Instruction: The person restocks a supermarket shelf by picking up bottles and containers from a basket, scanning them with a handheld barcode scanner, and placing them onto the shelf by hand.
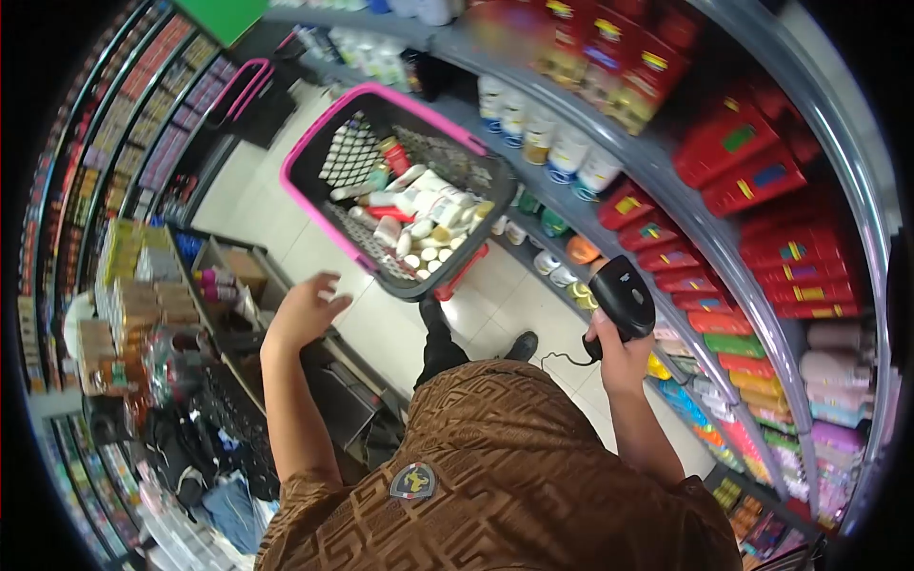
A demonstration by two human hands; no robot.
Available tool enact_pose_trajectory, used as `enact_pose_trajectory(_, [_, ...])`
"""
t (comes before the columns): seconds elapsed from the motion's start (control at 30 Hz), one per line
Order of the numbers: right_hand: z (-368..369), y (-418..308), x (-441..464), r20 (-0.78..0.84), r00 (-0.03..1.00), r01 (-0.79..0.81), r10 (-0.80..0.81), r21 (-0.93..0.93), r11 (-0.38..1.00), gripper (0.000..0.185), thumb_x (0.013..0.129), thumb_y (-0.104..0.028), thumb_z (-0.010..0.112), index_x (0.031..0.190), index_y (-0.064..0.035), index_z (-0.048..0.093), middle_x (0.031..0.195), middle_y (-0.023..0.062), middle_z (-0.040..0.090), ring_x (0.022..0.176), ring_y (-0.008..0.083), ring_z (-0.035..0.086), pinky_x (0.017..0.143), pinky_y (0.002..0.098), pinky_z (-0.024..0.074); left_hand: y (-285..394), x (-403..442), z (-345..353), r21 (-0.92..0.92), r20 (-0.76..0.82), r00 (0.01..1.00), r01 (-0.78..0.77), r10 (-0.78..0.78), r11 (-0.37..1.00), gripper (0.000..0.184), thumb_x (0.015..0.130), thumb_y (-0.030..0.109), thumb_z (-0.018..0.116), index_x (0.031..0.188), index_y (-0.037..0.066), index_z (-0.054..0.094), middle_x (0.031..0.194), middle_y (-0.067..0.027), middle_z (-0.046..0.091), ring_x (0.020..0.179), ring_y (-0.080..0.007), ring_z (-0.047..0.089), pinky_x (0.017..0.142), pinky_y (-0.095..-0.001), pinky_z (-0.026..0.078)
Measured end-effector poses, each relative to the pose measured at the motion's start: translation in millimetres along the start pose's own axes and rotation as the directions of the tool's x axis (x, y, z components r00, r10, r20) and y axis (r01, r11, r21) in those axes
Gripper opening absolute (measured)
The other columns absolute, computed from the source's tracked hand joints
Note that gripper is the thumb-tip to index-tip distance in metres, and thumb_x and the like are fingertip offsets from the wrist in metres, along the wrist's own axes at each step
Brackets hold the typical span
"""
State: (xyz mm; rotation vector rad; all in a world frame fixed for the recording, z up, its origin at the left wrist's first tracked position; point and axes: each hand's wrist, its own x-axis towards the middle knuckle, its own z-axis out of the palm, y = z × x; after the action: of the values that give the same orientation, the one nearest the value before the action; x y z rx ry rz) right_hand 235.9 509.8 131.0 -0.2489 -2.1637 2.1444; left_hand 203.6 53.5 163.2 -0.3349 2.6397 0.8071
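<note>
My right hand (619,350) is wrapped round the grip of a black handheld scanner (624,297), held up beside the shelves on the right. A thin dark cable hangs near its lower end. My left hand (309,309) is empty, fingers apart and slightly curled, in the air just below the basket's lower left side. The basket (324,224), dark grey with a pink handle, stands ahead of me. Many white bottles and tubes (428,205) lie inside it, along with a red can (393,154).
Curved shelves (657,181) on the right carry red boxes (728,143) and white bottles (571,152). On the left are a low bench with cartons (233,266) and stacked packages (143,305). Another black basket with a pink handle (252,105) stands farther back. Tiled floor (367,324) shows between.
</note>
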Motion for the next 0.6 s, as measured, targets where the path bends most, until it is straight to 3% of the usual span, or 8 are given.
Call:
enact_pose_trajectory(0.1, [54, -16, 19, 0.055, 0.995, 0.08, -0.084, 0.08, 0.994, 0.022, 0.096, -0.006, 0.065, 0.116, 0.001, 0.063, 0.086, 0.0044, 0.065, 0.07, 0.0107, 0.061, 0.066, 0.0272, 0.0504, 6, 28, -15, -0.093, -0.011, 0.999, -0.038, 0.037, 0.995, 0.053, 0.089, 0.032, 0.077, 0.13, 0.001, 0.064, 0.113, -0.0209, 0.073, 0.099, -0.0288, 0.073, 0.083, -0.0374, 0.057])
enact_pose_trajectory(0.2, [102, -22, 26, 0.084, 0.992, 0.088, -0.094, 0.075, 0.993, 0.023, 0.095, -0.006, 0.066, 0.117, 0.0015, 0.063, 0.09, 0.005, 0.065, 0.071, 0.0116, 0.061, 0.066, 0.0278, 0.0511, 1, 68, -31, -0.174, 0.093, 0.989, -0.096, 0.113, 0.98, 0.054, 0.09, 0.034, 0.076, 0.131, 0.002, 0.064, 0.116, -0.0199, 0.072, 0.101, -0.0291, 0.072, 0.087, -0.0382, 0.056])
enact_pose_trajectory(0.27, [136, -29, 25, 0.055, 0.995, 0.085, -0.088, 0.053, 0.995, 0.023, 0.094, -0.002, 0.067, 0.115, 0.002, 0.062, 0.092, 0.0058, 0.066, 0.073, 0.0117, 0.062, 0.068, 0.0281, 0.0526, -13, 108, -31, -0.069, 0.162, 0.968, -0.183, 0.192, 0.981, 0.054, 0.091, 0.034, 0.076, 0.132, 0.001, 0.063, 0.113, -0.0145, 0.072, 0.096, -0.0243, 0.069, 0.086, -0.0374, 0.056])
enact_pose_trajectory(0.33, [157, -12, 25, 0.059, 0.989, 0.14, -0.139, -0.017, 0.99, 0.023, 0.092, 0.001, 0.069, 0.114, 0.0012, 0.063, 0.092, 0.0055, 0.067, 0.074, 0.0118, 0.063, 0.069, 0.0283, 0.0532, -21, 145, -29, -0.125, 0.186, 0.95, -0.231, 0.251, 0.965, 0.053, 0.091, 0.035, 0.076, 0.13, 0.002, 0.065, 0.114, -0.015, 0.073, 0.101, -0.0245, 0.069, 0.089, -0.0377, 0.055])
enact_pose_trajectory(0.43, [193, -20, 21, 0.029, 0.999, -0.026, 0.031, -0.139, 0.99, 0.025, 0.088, 0.0, 0.074, 0.111, -0.0003, 0.065, 0.09, 0.0026, 0.068, 0.075, 0.0102, 0.065, 0.068, 0.0266, 0.0529, -35, 213, -14, -0.218, 0.328, 0.883, -0.275, 0.336, 0.936, 0.05, 0.09, 0.034, 0.076, 0.128, 0.002, 0.067, 0.113, -0.0165, 0.073, 0.103, -0.0258, 0.069, 0.091, -0.0377, 0.054])
enact_pose_trajectory(0.53, [220, -20, 25, -0.031, 0.997, -0.079, 0.076, -0.149, 0.986, 0.024, 0.088, -0.001, 0.075, 0.11, -0.0001, 0.066, 0.089, 0.0025, 0.069, 0.074, 0.0094, 0.065, 0.068, 0.026, 0.0526, -40, 280, 7, -0.13, 0.403, 0.821, -0.385, 0.404, 0.914, 0.05, 0.088, 0.034, 0.076, 0.126, 0.002, 0.068, 0.113, -0.0183, 0.073, 0.106, -0.0278, 0.069, 0.092, -0.0376, 0.054])
enact_pose_trajectory(0.6, [234, -15, 27, -0.093, 0.992, -0.099, 0.087, -0.129, 0.987, 0.023, 0.088, -0.002, 0.075, 0.109, 0.0, 0.066, 0.088, 0.0024, 0.069, 0.074, 0.0091, 0.064, 0.068, 0.0257, 0.0525, -48, 330, 41, -0.04, 0.494, 0.79, -0.396, 0.363, 0.917, 0.064, 0.081, 0.04, 0.08, 0.13, 0.001, 0.065, 0.12, -0.022, 0.071, 0.112, -0.0336, 0.068, 0.098, -0.0393, 0.053])
